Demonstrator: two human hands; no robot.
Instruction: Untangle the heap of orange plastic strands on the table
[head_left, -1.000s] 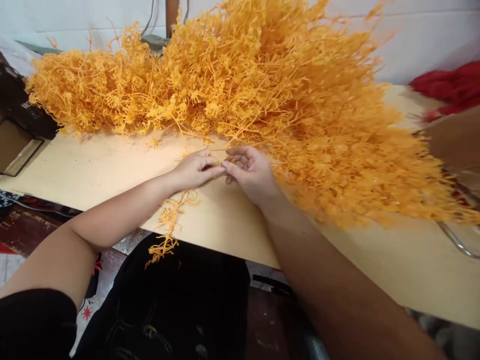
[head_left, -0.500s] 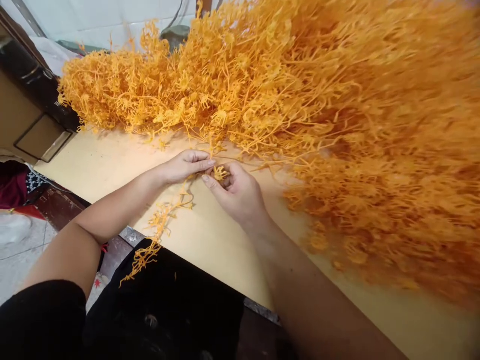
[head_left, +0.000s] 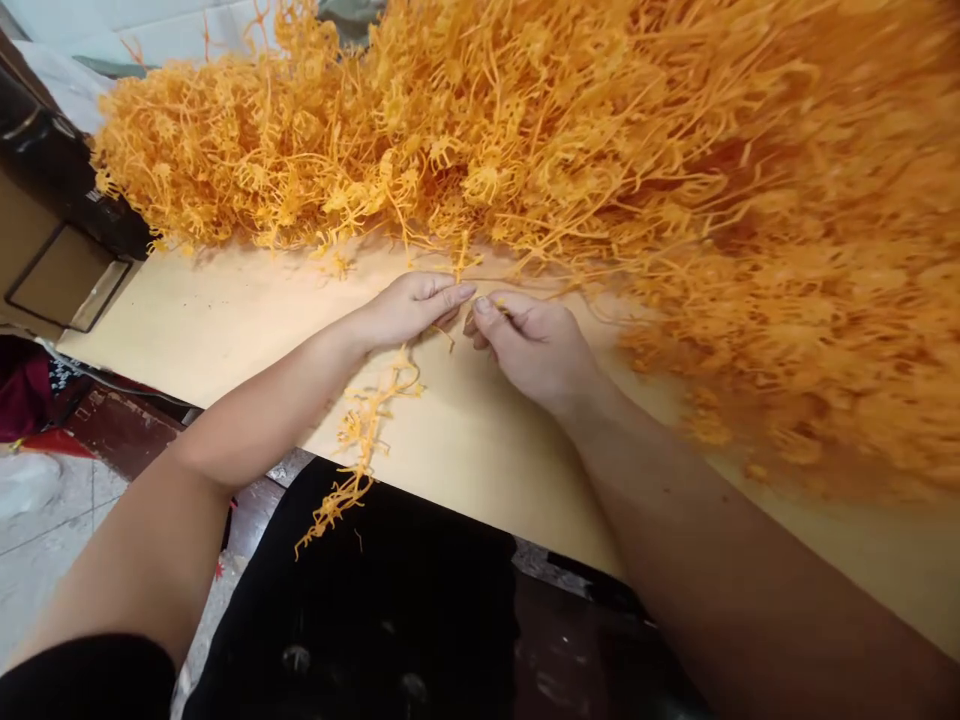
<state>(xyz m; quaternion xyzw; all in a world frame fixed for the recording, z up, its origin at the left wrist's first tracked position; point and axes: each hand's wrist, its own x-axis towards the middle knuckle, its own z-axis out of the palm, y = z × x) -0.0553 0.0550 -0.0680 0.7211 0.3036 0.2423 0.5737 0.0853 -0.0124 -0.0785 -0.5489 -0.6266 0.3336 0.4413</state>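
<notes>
Trailing from beneath the left hand [head_left: 416, 308], an orange sprig [head_left: 366, 430] slants down across the front part of the worktop [head_left: 465, 450] and over its near edge, its thin tip lying above the black clothing [head_left: 360, 610] on the person's lap. The sprig's upper end is hidden behind the hand. The left grip is narrow, thumb pressed against the fingers, and a short stem [head_left: 448, 340] pokes out below it; the hand appears to hold the sprig there. Facing it, just beside but apart, the right hand [head_left: 540, 345] has thumb and forefinger pinched together on an orange bit [head_left: 504, 309], mostly covered by the fingers. Both hands are over the middle of the worktop.

Just beyond the left fingertips, a loose tuft [head_left: 462, 258] reaches out from a big orange pile [head_left: 450, 170]. The pile runs along the back of the worktop and spreads down its right side, where it is blurred. A small stray piece [head_left: 341, 262] lies near its front edge.

Farther out, a brown box [head_left: 26, 225] stands at the worktop's left end, a white bag [head_left: 67, 85] is behind it, and a pale wall [head_left: 172, 30] rises at the back.
</notes>
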